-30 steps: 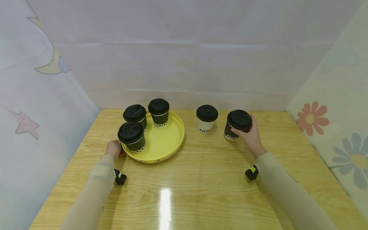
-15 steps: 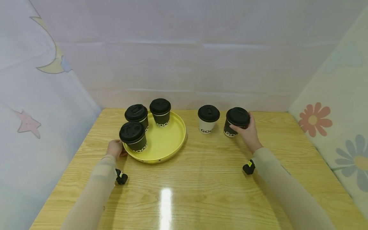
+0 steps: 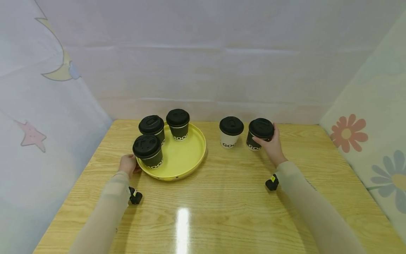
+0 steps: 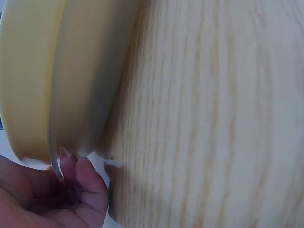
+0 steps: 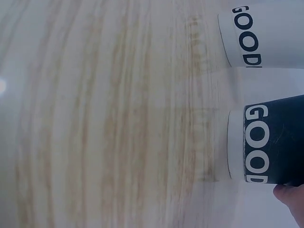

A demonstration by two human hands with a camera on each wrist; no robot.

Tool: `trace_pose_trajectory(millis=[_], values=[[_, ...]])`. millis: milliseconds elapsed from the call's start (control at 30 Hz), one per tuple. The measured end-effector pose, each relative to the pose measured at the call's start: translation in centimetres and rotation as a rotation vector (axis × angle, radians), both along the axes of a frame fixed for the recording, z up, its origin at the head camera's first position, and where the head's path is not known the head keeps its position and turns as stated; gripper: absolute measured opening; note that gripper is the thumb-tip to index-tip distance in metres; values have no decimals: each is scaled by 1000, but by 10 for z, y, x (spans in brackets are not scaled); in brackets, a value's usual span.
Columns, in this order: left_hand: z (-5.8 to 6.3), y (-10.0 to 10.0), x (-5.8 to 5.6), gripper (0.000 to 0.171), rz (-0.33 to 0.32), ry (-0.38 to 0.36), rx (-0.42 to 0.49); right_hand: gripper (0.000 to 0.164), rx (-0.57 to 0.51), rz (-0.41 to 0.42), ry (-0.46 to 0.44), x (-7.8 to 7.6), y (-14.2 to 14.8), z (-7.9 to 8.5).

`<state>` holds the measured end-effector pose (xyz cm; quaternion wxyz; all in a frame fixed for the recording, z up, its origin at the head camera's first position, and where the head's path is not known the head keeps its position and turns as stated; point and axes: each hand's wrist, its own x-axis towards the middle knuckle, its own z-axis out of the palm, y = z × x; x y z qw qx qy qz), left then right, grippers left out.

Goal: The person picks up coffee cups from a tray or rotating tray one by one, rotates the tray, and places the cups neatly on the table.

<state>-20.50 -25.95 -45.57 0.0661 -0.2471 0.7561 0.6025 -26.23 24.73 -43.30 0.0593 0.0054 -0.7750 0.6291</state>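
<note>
My right hand (image 3: 270,145) grips a black paper coffee cup (image 3: 253,142) with a black lid, thumb in front and fingers around its far right side. Just left of it stands a white coffee cup (image 3: 228,139) with the same kind of lid. At the left, my left hand (image 3: 128,164) pinches the rim of a round yellow tray (image 3: 180,160); in the left wrist view its fingertips (image 4: 85,173) curl around the tray's edge. Three black lidded cups stand on the tray: a front one (image 3: 152,159), one behind it (image 3: 152,125) and a rear one (image 3: 179,132).
The wooden table (image 3: 215,204) runs up to a pale cloth backdrop (image 3: 203,77). Printed cloth walls stand on both sides, with a star (image 3: 33,135) at left and flowers (image 3: 347,133) at right. A small black device (image 3: 272,182) hangs at each wrist.
My right hand has shifted slightly left and back with the black cup, bringing it closer to the white cup. My left hand stays on the tray's rim.
</note>
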Motion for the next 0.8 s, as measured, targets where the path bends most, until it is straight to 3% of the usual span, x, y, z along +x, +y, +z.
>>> trace_pose_trajectory(millis=[233, 800], values=[[-2, 1, -1, 45, -3, -2, -11, 114, 33, -10, -7, -8, 10, -15], [2, 0, 1, 45, -11, 6, 9, 113, -15, 21, 3, 8, 14, -12]])
